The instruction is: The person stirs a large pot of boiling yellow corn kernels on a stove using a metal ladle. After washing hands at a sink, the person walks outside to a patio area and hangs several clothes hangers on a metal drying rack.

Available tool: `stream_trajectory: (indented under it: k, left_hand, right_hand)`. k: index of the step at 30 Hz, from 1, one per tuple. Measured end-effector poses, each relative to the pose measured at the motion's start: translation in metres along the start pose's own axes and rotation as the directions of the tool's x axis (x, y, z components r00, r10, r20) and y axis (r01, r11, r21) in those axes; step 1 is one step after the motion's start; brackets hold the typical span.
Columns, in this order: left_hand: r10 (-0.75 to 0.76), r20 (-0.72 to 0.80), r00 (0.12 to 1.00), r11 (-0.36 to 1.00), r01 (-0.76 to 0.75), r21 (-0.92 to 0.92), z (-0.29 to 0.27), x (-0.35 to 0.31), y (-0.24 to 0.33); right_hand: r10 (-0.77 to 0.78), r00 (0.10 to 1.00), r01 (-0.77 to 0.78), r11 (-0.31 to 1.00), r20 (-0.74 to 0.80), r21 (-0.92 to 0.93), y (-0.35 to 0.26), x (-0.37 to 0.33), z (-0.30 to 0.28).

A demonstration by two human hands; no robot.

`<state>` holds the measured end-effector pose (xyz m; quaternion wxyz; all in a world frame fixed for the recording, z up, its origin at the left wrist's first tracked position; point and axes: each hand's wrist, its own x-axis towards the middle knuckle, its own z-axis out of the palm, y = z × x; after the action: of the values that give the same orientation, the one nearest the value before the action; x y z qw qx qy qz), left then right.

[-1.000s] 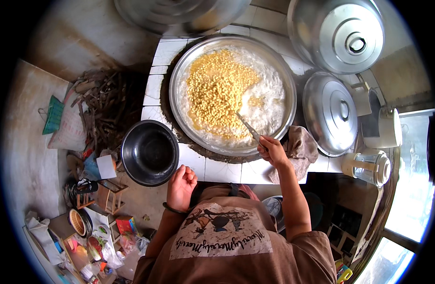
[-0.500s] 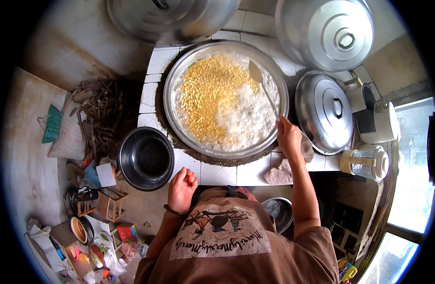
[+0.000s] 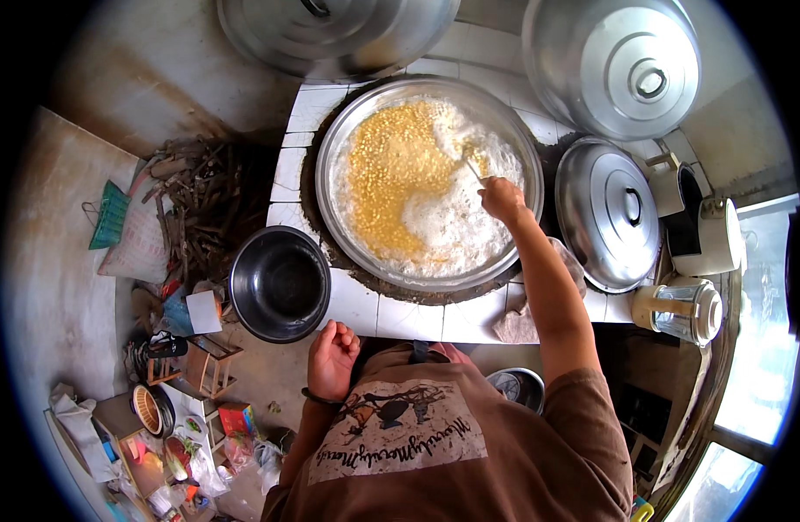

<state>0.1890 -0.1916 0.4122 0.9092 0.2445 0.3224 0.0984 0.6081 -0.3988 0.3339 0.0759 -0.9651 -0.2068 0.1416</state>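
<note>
Though near pan-rim (image 3: 433,284), right hand (image 3: 503,199) unobstructed.

Heaped brown wooden sticks (image 3: 187,167) lie at ten o'clock, a round tan ribbed basket (image 3: 144,409) at eight o'clock.

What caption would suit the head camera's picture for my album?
The right hand holds a utensil in a wide pan of yellow beans and white foam.
</note>
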Motion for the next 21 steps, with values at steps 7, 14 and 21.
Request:
stream_trajectory:
  k: [7,14,21]
  left_hand:
    - [-0.026,0.005,1.000,1.000,0.026,-0.010,-0.001,0.005,-0.004]
    - [-0.062,0.066,0.996,0.998,0.061,0.021,0.020,0.016,-0.011]
    - [-0.128,0.121,0.984,0.991,0.121,0.061,0.035,0.023,-0.041]
  right_hand:
    - [-0.099,0.985,0.098,0.995,0.142,0.015,-0.013,-0.054,-0.011]
    - [-0.122,0.992,0.120,0.990,-0.020,-0.073,-0.014,-0.155,-0.054]
    - [0.017,0.962,-0.015,1.000,-0.274,0.008,-0.014,-0.269,-0.041]
